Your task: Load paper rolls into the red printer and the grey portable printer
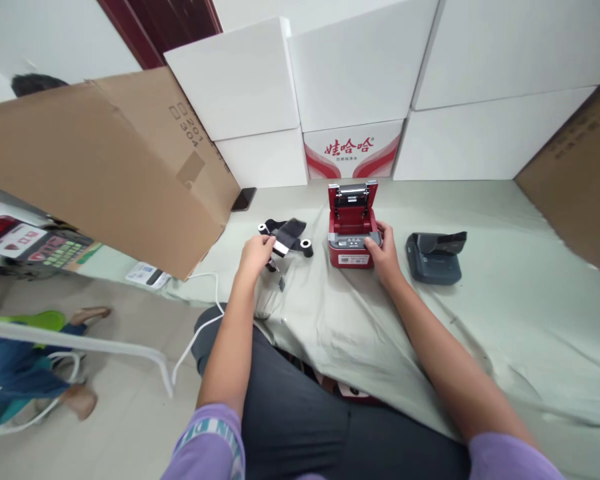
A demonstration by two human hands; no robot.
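A small red printer [354, 257] sits on the cloth-covered table with its lid [353, 193] raised. My right hand [386, 253] grips its right side, the thumb on the grey front panel. To the left, my left hand [257, 255] pinches the edge of a black ribbon [291, 233], part of a loose bundle wound on rolls with white cores [305, 244]. A white patch shows on the ribbon by my fingertips. A small dark tag [281, 283] hangs below that hand. Right of the printer lies a dark grey device [434, 263] with a black strip across its top.
White boxes [353, 73] stand stacked along the back. Brown cardboard [145, 153] leans at the left, with a phone [244, 199] beside it; more cardboard [580, 160] borders the right. A white cable [217, 293] drops over the table edge. Another person's legs [25, 373] show at lower left.
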